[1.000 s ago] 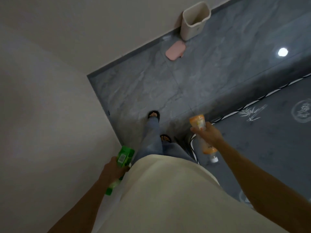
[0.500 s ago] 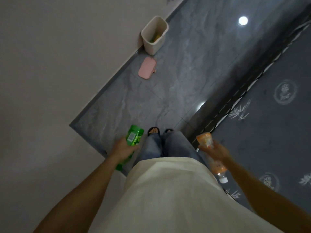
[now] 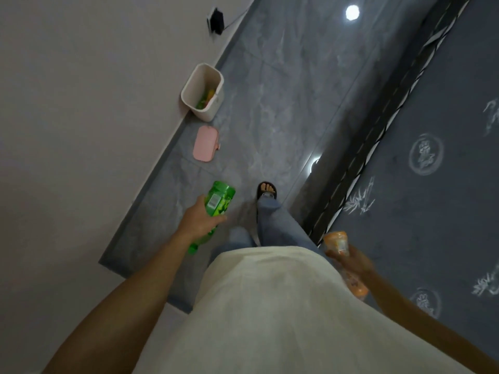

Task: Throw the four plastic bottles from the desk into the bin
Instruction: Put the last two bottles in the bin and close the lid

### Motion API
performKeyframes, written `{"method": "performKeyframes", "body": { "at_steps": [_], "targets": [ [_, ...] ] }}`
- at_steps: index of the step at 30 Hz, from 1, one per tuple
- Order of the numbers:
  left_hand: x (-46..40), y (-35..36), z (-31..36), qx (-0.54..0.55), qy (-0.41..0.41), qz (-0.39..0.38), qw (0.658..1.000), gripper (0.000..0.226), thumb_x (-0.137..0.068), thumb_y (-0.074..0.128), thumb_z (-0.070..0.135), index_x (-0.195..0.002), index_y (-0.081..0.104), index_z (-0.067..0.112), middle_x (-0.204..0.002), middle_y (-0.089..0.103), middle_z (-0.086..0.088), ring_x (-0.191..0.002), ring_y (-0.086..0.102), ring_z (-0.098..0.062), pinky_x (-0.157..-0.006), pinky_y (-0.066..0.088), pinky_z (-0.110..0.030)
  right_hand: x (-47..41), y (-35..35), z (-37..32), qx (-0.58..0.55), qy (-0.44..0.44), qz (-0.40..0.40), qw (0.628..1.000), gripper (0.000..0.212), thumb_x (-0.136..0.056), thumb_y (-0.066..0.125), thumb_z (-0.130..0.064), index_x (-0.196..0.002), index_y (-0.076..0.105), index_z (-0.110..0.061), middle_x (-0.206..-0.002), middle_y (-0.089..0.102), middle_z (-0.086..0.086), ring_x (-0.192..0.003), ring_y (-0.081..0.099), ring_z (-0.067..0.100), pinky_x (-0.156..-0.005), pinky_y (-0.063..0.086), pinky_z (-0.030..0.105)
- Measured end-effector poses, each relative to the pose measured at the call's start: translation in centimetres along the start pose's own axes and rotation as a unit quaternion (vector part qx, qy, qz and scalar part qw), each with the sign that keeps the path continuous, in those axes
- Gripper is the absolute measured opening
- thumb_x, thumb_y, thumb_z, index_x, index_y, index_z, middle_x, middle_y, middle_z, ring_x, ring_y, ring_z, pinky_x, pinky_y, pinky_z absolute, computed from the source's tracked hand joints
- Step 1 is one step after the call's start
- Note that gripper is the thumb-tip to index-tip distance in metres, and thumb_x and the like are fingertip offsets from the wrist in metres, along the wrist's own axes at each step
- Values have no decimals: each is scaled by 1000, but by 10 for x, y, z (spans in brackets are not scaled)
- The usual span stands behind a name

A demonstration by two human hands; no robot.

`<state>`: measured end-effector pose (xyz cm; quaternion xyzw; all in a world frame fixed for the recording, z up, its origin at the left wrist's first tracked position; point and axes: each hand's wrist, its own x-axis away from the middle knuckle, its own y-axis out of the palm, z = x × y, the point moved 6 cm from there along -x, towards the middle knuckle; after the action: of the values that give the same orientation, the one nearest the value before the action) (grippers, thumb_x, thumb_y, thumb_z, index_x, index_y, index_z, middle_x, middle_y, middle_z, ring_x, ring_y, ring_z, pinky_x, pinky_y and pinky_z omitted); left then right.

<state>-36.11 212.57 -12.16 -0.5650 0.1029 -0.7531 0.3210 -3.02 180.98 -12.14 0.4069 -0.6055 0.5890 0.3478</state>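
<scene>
A grey floor (image 3: 283, 109) runs beside a pale wall (image 3: 81, 103), and a white bin (image 3: 203, 92) stands against that wall with green and yellow things inside and a pink lid (image 3: 205, 143) lying on the floor just beside it. The left hand (image 3: 201, 221) is wrapped around a green bottle (image 3: 218, 203), held out over the floor, well apart from the bin. The right hand (image 3: 351, 261) is wrapped around an orange bottle (image 3: 337, 242) near the person's hip.

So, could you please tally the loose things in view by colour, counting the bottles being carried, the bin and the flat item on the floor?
Green: 1, the green bottle
Orange: 1, the orange bottle
Cream: 1, the bin
Pink: 1, the pink lid
Total: 4
</scene>
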Motion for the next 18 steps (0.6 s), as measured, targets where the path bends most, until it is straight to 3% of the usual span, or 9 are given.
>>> {"method": "performKeyframes", "body": {
  "at_steps": [2, 5, 10, 18],
  "targets": [
    [-8, -4, 1, 13, -24, 6, 1000, 55, -71, 85, 40, -113, 58, 17, -105, 69, -8, -96, 68, -29, -75, 48, -31, -14, -21, -43, 18, -22, -7, 1000, 50, -82, 74, -49, -115, 62, -13, -119, 68, 20, -101, 63, 34, -86, 44, 37],
    [-13, -6, -5, 57, -60, -1, 997, 33, -71, 88, 29, -94, 68, 16, -92, 74, -11, -87, 73, -30, -73, 55, -35, -32, -50, -116, 51, -64, 3, 997, 64, -80, 71, -57, -125, 58, -13, -119, 66, 17, -95, 59, 30, -83, 46, 38],
    [-20, -12, -26, 111, -165, -6, 980, 55, -72, 88, 34, -118, 66, 13, -106, 73, -14, -93, 70, -30, -88, 56, -40, -56, -73, -255, 117, -153, -6, 981, 91, -69, 59, -80, -136, 50, -20, -125, 62, 14, -91, 53, 24, -77, 42, 36],
    [-65, -37, -3, 157, -227, -35, 960, 60, -74, 87, 33, -121, 62, 4, -112, 71, -18, -98, 70, -33, -90, 57, -42, -87, -82, -420, 201, -209, -20, 957, 86, -76, 66, -70, -139, 40, -18, -129, 57, 11, -101, 56, 25, -84, 42, 40]
  ]
}}
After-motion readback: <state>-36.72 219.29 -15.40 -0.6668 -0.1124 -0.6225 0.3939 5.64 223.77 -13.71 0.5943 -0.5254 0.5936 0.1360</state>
